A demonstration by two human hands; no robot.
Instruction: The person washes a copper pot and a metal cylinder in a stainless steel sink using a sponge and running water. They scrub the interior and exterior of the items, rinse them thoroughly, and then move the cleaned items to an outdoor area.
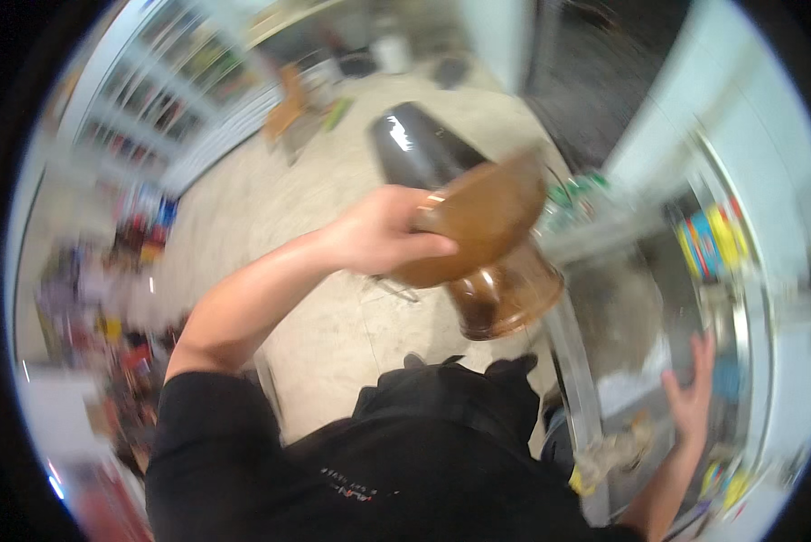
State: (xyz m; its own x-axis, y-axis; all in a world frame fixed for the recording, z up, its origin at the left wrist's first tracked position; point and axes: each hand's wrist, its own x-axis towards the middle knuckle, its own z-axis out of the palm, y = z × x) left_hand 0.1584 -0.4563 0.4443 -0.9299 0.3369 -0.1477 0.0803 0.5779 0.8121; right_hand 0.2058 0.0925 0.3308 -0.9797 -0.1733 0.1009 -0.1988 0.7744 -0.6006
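Note:
My left hand [392,234] grips the rim of a glossy brown footed vessel [493,210], thumb on the near side. The vessel is tilted over the floor, its flared lower part [507,291] pointing down and to the right. Motion blur hides whether these are one piece or two. Beyond it a black glossy bin-like container [422,146] is partly covered by the vessel. At the right, my right hand [691,389] hangs with fingers spread, holding nothing visible, over or beside a metal-edged sink or counter [578,379].
Green-capped bottles [575,193] and a yellow, blue and red package [713,240] are at the right. A glass-door cabinet [161,101] and a wooden stool or chair [289,101] stand at the far left. Blurred clutter [134,359] lines the left side. Pale tiled floor [324,339] spreads between.

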